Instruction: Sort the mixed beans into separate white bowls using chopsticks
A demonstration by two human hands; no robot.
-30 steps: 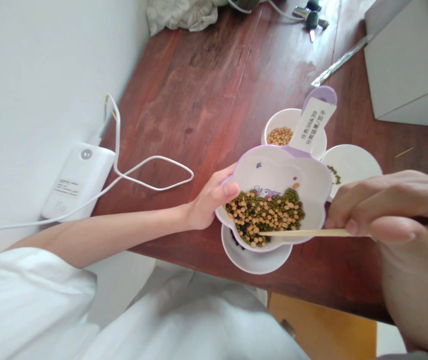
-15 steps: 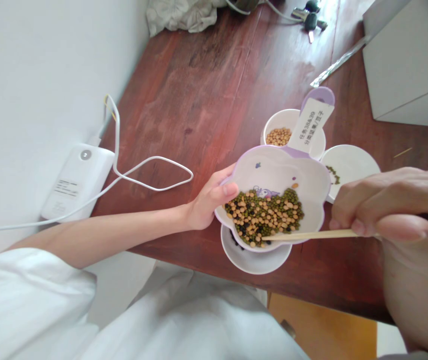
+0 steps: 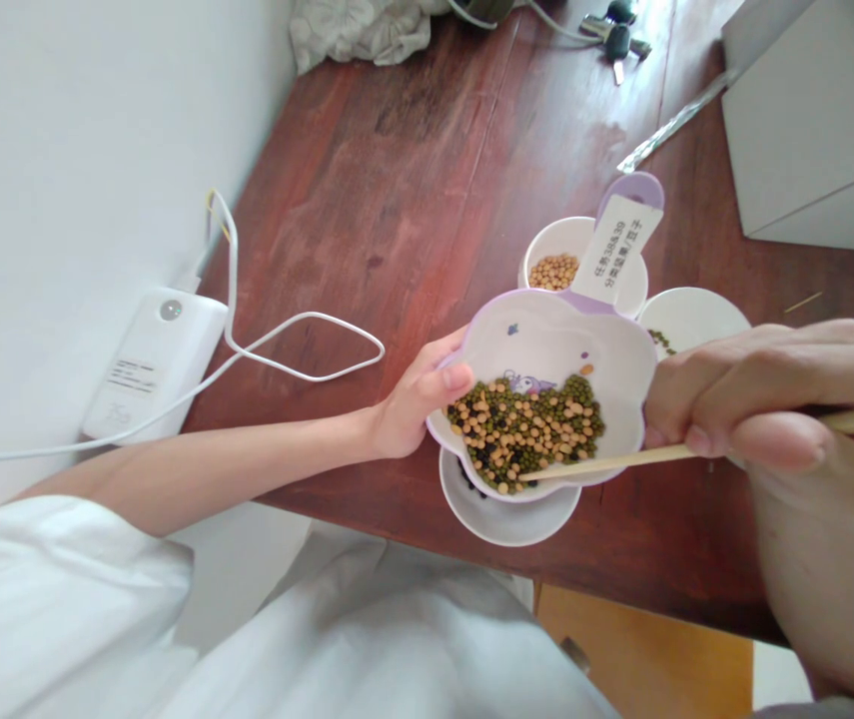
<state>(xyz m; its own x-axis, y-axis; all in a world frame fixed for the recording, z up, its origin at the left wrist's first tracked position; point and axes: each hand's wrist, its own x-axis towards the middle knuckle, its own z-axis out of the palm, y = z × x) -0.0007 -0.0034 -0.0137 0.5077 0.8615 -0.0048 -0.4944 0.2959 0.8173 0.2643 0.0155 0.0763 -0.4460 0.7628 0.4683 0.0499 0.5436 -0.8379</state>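
My left hand (image 3: 419,394) grips the left rim of a purple-edged, scalloped bowl (image 3: 546,330), its thumb over the inside. Mixed green, tan and black beans (image 3: 523,429) lie in the lower part of this tilted bowl; a paper label (image 3: 616,247) covers much of its handle. Closed around wooden chopsticks (image 3: 621,459), my right hand (image 3: 741,389) keeps their tips among the beans by the lower rim. Behind the bowl is a white bowl with tan beans (image 3: 553,271). A white dish (image 3: 703,310) with green beans is partly behind my right hand. Below sits another white dish (image 3: 516,519) with a few black beans.
A white power bank (image 3: 157,359) with a looped cable (image 3: 322,315) lies at the left by the wall. Keys (image 3: 619,45) and a white box (image 3: 823,130) are at the back right. A thin stick (image 3: 803,302) rests on the wooden table (image 3: 367,220).
My right hand has shifted left and slightly up, so the chopsticks slope more steeply. Their tips stay at nearly the same spot in the beans. My left hand and the bowl hardly move.
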